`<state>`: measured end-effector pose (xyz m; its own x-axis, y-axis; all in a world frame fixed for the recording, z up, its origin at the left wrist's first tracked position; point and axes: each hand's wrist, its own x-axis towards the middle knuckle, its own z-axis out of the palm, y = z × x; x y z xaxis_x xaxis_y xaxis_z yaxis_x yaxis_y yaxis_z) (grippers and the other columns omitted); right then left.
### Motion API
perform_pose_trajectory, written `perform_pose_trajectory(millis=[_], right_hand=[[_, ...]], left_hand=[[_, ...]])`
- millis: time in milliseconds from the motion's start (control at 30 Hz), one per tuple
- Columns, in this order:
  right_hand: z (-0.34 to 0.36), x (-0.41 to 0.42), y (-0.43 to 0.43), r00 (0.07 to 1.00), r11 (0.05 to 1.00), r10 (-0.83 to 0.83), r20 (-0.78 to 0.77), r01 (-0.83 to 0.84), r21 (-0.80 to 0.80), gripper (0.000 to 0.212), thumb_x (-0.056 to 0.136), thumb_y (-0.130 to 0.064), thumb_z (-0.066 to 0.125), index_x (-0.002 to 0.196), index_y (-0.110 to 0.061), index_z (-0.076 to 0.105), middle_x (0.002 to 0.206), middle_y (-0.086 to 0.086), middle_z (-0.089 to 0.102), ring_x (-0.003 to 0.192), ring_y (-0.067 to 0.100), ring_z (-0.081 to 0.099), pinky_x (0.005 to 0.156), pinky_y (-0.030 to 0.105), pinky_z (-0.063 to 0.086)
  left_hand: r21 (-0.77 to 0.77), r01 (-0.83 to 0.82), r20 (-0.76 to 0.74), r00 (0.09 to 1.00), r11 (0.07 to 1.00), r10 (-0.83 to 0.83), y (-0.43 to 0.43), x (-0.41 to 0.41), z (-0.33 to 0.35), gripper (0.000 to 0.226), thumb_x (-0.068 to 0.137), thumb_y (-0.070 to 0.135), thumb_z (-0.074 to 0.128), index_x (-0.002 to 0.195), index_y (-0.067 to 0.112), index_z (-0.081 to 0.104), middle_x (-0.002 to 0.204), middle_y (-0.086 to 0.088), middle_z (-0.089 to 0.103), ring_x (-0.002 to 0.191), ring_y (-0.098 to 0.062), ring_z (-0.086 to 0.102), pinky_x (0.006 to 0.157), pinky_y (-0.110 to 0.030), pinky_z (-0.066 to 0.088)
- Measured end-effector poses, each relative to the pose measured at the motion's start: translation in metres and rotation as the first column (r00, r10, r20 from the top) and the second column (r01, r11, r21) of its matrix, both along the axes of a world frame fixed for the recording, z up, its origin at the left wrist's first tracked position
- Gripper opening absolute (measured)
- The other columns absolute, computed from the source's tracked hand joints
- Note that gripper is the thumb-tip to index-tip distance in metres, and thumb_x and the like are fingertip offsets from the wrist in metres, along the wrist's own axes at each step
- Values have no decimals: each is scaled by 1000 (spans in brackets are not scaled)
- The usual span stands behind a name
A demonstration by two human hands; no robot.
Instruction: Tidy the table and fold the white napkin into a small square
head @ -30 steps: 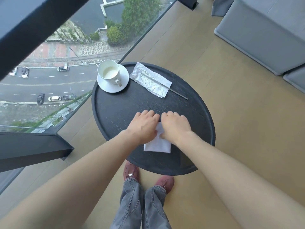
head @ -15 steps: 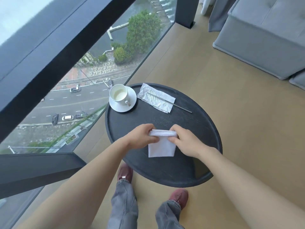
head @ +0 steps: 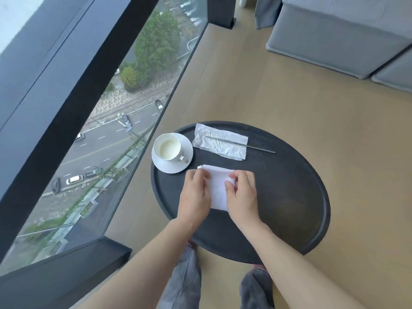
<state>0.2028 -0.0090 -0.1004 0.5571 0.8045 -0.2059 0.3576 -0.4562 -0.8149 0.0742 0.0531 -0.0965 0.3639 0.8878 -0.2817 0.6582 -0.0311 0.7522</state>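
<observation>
softly does it: a limp napkin that only keeps the creases you press into it

you have the white napkin (head: 219, 189) lying on the round dark surface (head: 289, 197), toward its near-left part, just this side of the cup (head: 168, 147) on its saucer (head: 172, 156). it already reads as a folded rectangle, not yet a small square by my judgement. your left hand (head: 195, 195) lies over its left edge with the fingers curled down onto the cloth, and your right hand (head: 242, 196) pinches the upper right corner between thumb and fingers, so both are closed lightly on the napkin rather than spread.

expect it to be very light, soft and without any stiffness of its own: it will sag wherever you lift it and the stacked layers can slide over one another. take it by the corners or along a folded edge, keep one palm flat as an anchor, and run your fingers along each crease to set it. it should not be fragile, though a paper one could tear if tugged; i cannot tell paper from cloth.

mind the cup close beside your left knuckles; it looks to hold a pale liquid. farther back a crumpled wrapper (head: 219, 143) lies with a thin metal stick (head: 256, 147) across it, well apart from the napkin, both probably waiting to be tidied.
</observation>
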Motion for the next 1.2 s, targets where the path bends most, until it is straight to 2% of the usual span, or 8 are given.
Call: perform_pose_trajectory(millis=[133,267,333,400,500,600,733,1200], right_hand=[[-13,-11,7,982,986,155,112,-146,-79,46,93,-3,63,137,-3,50,151,8,31,128,6,37,104,10,29],[-24,-19,13,935,945,290,205,-245,-217,66,95,-14,64,153,-7,32,166,5,7,144,22,33,107,33,43],[-28,-24,15,895,923,333,297,-246,-295,69,94,-18,65,153,-3,32,167,15,10,147,31,35,110,40,45],[-28,-28,14,848,907,345,402,-191,-375,68,93,-24,64,151,-3,35,165,19,19,143,35,38,107,45,47],[-28,-30,7,795,902,351,495,-145,-407,65,94,-28,54,153,-5,37,165,17,25,145,33,35,105,45,43],[-31,-26,-1,763,892,410,500,-219,-396,61,101,-24,46,158,-5,30,169,11,16,155,25,19,119,41,31],[-32,-25,1,724,844,494,482,-265,-467,63,105,-30,31,161,-5,15,170,10,3,157,22,6,125,39,19],[-43,-30,9,735,836,486,473,-233,-496,65,107,-39,18,162,-8,1,170,7,-8,157,19,-7,126,39,11]], left_hand=[[53,206,-41,978,977,-204,15,-13,-11,52,89,15,44,141,15,44,134,-6,41,111,-26,53,85,-29,46],[145,379,-115,924,914,-364,30,-18,-19,64,85,6,39,149,-1,42,151,-30,37,141,-42,33,113,-46,40],[138,411,-178,905,901,-386,33,-17,-24,65,88,10,37,152,0,41,156,-34,32,145,-48,32,116,-53,38],[148,416,-260,892,897,-370,29,-16,-29,66,91,6,54,156,2,40,162,-38,24,148,-53,32,115,-57,37],[260,466,-337,865,846,-373,19,-20,-37,67,94,8,67,157,3,43,168,-30,25,155,-45,26,123,-51,28],[341,553,-380,821,760,-426,16,-23,-43,58,105,20,45,160,2,37,171,-20,18,160,-33,13,130,-43,9],[252,616,-479,749,746,-457,24,-23,-49,70,108,37,32,165,1,14,174,-15,1,162,-28,-3,130,-41,-3],[250,689,-556,677,680,-482,45,-27,-56,72,107,42,22,166,5,7,175,-12,-5,162,-25,-9,131,-43,-5]])
